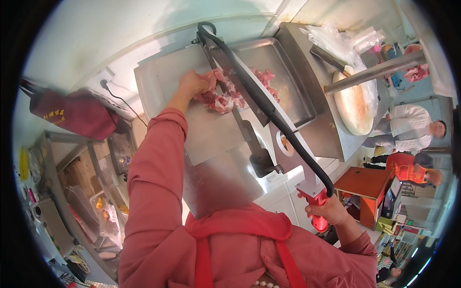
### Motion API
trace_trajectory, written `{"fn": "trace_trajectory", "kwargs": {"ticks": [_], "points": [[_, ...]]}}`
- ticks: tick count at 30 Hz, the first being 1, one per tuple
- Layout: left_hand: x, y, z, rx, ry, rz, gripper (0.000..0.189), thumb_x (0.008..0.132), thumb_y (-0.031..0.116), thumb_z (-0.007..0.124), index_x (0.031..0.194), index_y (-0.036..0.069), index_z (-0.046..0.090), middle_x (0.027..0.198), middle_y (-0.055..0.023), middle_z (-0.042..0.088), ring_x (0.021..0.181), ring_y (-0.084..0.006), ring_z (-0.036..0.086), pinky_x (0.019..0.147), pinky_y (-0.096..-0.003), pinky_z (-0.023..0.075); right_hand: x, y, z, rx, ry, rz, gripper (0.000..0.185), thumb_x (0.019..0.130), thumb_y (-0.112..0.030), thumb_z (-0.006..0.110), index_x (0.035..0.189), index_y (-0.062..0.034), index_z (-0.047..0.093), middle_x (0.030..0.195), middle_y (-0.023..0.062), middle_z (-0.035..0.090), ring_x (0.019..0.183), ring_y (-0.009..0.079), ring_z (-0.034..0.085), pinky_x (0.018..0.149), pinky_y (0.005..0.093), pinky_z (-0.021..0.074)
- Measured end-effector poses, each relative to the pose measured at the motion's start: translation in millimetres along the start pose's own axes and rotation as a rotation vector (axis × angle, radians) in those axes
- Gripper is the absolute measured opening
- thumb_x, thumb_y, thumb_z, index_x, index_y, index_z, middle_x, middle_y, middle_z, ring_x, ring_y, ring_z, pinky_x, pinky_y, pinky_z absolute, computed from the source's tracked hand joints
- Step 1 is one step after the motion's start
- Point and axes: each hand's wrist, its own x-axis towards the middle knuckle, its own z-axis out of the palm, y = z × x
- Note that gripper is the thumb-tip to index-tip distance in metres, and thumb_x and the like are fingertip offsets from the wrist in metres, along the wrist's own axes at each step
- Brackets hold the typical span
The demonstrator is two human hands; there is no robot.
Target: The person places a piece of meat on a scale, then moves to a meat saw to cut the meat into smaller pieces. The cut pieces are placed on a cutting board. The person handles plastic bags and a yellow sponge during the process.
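My left hand (193, 84) holds a piece of raw meat with bone (210, 90) on the metal table (205, 133) of a bone cutter, beside its long hinged blade arm (248, 82). The meat reaches under or against the arm; the exact contact is hidden. My right hand (326, 212) is closed around the red handle (318, 219) at the near end of the arm, where a black corrugated cable (288, 133) runs along. Beyond the arm, cut meat pieces (266, 79) lie in a shallow steel tray (293, 90).
Right of the tray, a steel counter (309, 135) bears a round white chopping block (354, 104), a cleaver (329, 59) and plastic bags (335, 39). A metal bar (374, 72) crosses above. A dark red bag (72, 111) hangs left, near a plugged cord (122, 99). Several people stand far right.
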Motion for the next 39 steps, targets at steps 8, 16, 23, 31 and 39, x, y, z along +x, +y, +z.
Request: {"fn": "trace_trajectory", "kwargs": {"ticks": [8,16,23,31,39], "points": [[-7.1,-25.0,29.1,-0.349,0.509,0.054,0.034,0.063,0.009,0.066,0.094,0.0,0.057,0.086,-0.013,0.062,0.078,-0.018,0.062,0.063,-0.0309,0.0507,1.0,-0.8,-3.6,-0.07,-0.03,-0.006,0.038,0.073,-0.012,0.076,0.106,-0.0024,0.06,0.073,0.002,0.059,0.062,0.0118,0.057,0.054,0.0264,0.0457],[-73.4,-35.6,-33.1,-1.015,0.312,0.231,0.036,0.065,0.002,0.063,0.1,0.002,0.053,0.087,-0.0069,0.057,0.074,-0.0163,0.058,0.062,-0.0291,0.0493,-0.9,0.3,-0.8,-0.038,-0.025,-0.035,0.036,0.076,-0.013,0.076,0.106,-0.0018,0.06,0.072,0.0029,0.059,0.06,0.0121,0.057,0.053,0.0254,0.046],[-120.7,27.1,-89.7,-0.928,0.273,0.429,0.034,0.069,0.002,0.062,0.101,0.001,0.052,0.088,-0.0073,0.057,0.075,-0.0151,0.057,0.063,-0.0299,0.0497,3.9,14.3,-5.9,-0.093,-0.02,-0.092,0.033,0.078,-0.025,0.076,0.091,0.0,0.059,0.073,0.0039,0.058,0.061,0.014,0.058,0.058,0.0292,0.0484],[-184.6,115.1,-130.8,-0.902,0.195,0.536,0.026,0.073,0.008,0.063,0.096,0.0,0.056,0.088,-0.0068,0.06,0.075,-0.0176,0.059,0.07,-0.0352,0.0516,-0.9,13.9,-3.6,-0.081,-0.008,-0.123,0.049,0.076,-0.043,0.076,0.097,-0.0019,0.06,0.079,0.0035,0.059,0.066,0.0143,0.06,0.06,0.0282,0.0486],[-209.4,190.0,-97.2,-0.923,-0.108,0.576,0.018,0.074,0.008,0.061,0.091,0.001,0.059,0.078,-0.0046,0.059,0.069,-0.0176,0.057,0.071,-0.0328,0.0502,-13.9,36.4,-9.7,-0.069,0.028,-0.217,0.061,0.077,-0.046,0.074,0.114,-0.0004,0.058,0.092,0.0047,0.062,0.082,0.0131,0.059,0.074,0.0279,0.048]]}}
